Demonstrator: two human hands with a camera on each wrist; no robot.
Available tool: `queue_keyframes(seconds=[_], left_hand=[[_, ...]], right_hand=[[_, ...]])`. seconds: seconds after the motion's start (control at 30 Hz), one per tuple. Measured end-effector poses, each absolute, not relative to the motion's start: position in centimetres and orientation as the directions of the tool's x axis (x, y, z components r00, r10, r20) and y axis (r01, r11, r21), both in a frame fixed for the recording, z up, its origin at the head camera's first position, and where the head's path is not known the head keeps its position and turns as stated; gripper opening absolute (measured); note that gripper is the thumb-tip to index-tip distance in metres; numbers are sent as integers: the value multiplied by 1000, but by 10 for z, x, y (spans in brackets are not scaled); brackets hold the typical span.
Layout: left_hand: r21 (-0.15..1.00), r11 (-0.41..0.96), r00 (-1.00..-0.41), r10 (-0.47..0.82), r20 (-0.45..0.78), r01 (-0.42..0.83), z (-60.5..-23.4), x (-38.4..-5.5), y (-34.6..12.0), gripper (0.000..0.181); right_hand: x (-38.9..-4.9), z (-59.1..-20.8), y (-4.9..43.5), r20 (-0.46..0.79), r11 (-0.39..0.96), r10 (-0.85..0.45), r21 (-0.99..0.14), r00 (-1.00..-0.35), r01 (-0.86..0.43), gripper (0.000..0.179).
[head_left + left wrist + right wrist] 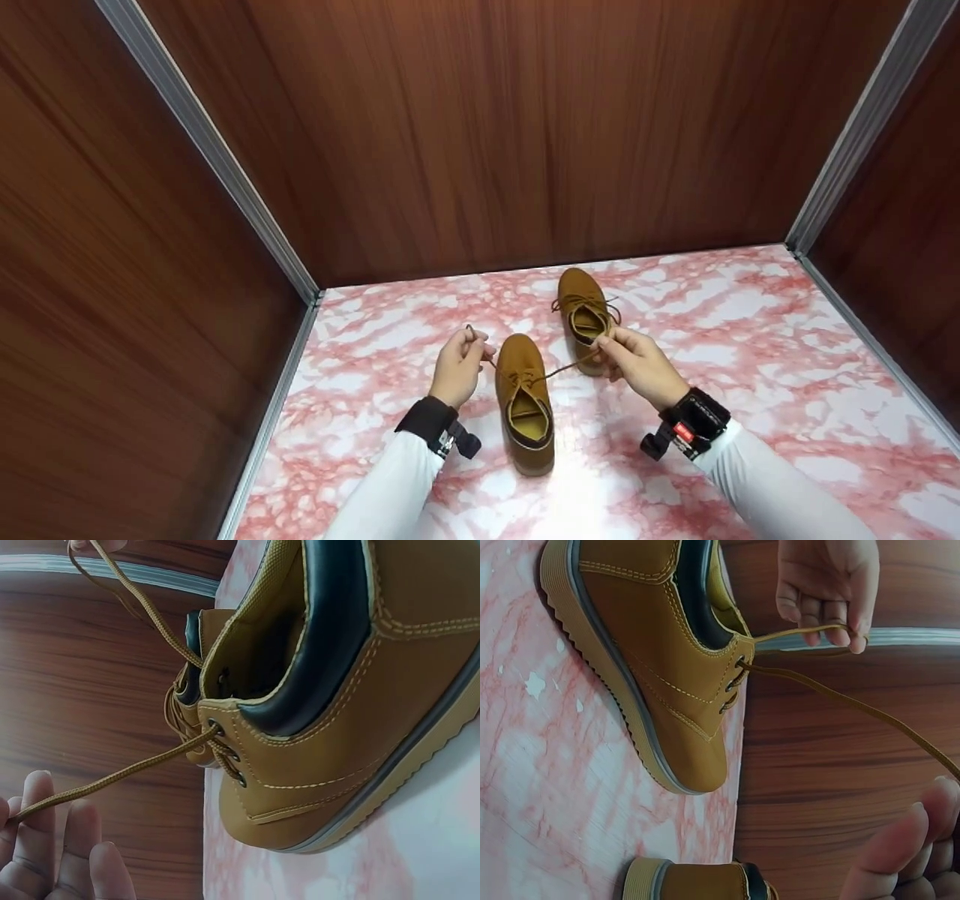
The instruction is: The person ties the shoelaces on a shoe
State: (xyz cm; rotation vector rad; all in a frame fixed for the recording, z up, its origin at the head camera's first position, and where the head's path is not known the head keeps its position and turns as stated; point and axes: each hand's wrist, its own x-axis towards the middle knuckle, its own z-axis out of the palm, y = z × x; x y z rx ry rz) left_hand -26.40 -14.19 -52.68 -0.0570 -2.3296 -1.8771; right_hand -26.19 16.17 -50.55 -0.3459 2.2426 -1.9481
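Observation:
A tan shoe with a dark padded collar stands upright between my hands, its toe pointing away from me. Its brown shoelace runs out from the top eyelets to both sides. To the left of the shoe, my left hand pinches one lace end between thumb and fingers. My right hand pinches the other lace on the right, drawn out in a nearly straight line. That hand appears in front of the heel of a second tan shoe, whose own laces hang loose at its sides.
Both shoes stand on a surface with a red and white marbled pattern. Brown wood-grain panels rise at the back, left and right, with grey metal strips along their corners.

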Motion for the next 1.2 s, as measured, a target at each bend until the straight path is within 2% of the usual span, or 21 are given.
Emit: queue_keyframes(seconds=[0.57, 0.9, 1.2], left_hand=[[953, 261, -986, -30, 166, 153, -518, -265, -141, 18], [931, 296, -974, -4, 225, 214, -510, -269, -137, 16], [914, 340, -975, 45, 217, 219, -501, -272, -133, 15]], right_hand=[[-266, -501, 160, 58, 211, -335, -968, -940, -135, 24], [-274, -494, 159, 74, 272, -351, -946, -933, -178, 27], [-281, -487, 159, 108, 332, -367, -913, -924, -239, 30]])
